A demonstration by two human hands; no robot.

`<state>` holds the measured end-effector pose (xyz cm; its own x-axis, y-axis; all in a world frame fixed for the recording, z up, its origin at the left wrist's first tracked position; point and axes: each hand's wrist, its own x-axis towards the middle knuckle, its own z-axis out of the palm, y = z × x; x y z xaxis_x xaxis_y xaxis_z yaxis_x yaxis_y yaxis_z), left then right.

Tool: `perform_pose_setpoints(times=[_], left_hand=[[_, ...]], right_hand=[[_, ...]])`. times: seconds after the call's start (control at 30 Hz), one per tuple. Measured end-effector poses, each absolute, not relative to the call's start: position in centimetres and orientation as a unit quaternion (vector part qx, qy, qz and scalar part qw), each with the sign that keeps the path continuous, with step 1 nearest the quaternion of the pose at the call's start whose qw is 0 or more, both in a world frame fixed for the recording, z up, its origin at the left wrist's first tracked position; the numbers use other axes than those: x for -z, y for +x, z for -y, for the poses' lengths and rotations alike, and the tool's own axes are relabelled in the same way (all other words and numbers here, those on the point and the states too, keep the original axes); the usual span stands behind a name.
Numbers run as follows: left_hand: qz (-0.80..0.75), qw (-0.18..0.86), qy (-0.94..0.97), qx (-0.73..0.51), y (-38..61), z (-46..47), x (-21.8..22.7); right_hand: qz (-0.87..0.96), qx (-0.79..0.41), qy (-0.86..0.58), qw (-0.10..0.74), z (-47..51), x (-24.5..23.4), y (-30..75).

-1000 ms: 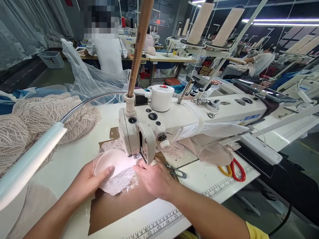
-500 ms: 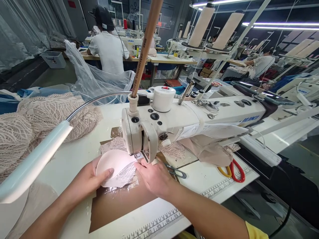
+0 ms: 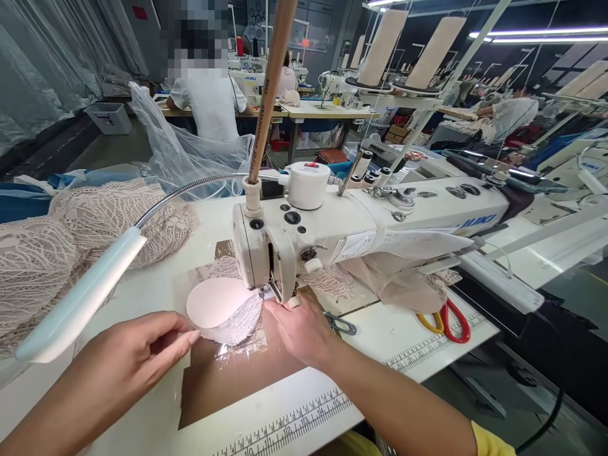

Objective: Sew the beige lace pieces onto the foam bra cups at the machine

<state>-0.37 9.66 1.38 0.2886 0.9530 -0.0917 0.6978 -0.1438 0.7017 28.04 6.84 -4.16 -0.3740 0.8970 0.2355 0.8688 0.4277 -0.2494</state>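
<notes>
A pale pink bra cup (image 3: 216,305) with lace (image 3: 240,326) along its lower edge lies under the needle area of a white sewing machine (image 3: 266,253). My left hand (image 3: 137,354) is at the cup's left edge, its thumb tip touching or almost touching it, with a gap between thumb and fingers. Close by the presser foot (image 3: 261,292), my right hand (image 3: 304,326) has its fingers bent and pressed together at the lace's right edge. The machine head hides part of its fingertips. Brown sheeting (image 3: 228,386) covers the table beneath.
Beige lace pieces (image 3: 118,221) are heaped at the left, behind a lamp (image 3: 85,291) on a bendable neck. Red-handled scissors (image 3: 456,322) and a small metal tool (image 3: 339,324) lie to the right. Ruler tape (image 3: 294,430) runs along the front edge. A person (image 3: 204,101) sits ahead.
My left hand has let go of the cup's face and drawn back left to its edge. The cup now lies flatter. My right hand stays beside the presser foot.
</notes>
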Motion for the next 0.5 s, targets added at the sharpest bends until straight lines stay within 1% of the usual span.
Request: perform_pose_setpoints(times=[0.1,0.2,0.33,0.43,0.5], left_hand=[[-0.452,0.257,0.844,-0.128,0.8,-8.9,-2.0],[-0.380,0.197,0.894,-0.130,2.7,-8.7,-1.5],[-0.330,0.131,0.926,-0.127,4.9,-8.7,0.7],[-0.323,0.115,0.932,-0.115,5.4,-8.5,2.1],[-0.323,0.129,0.930,-0.116,5.3,-8.5,2.1]], right_hand=[[0.839,-0.067,-0.510,0.178,-6.6,4.4,28.2],[0.851,-0.085,-0.479,0.196,-6.4,4.5,28.2],[0.866,-0.089,-0.448,0.205,-6.3,4.5,28.2],[0.864,-0.089,-0.452,0.202,-6.3,4.4,28.2],[0.859,-0.091,-0.465,0.193,-6.3,4.2,28.2]])
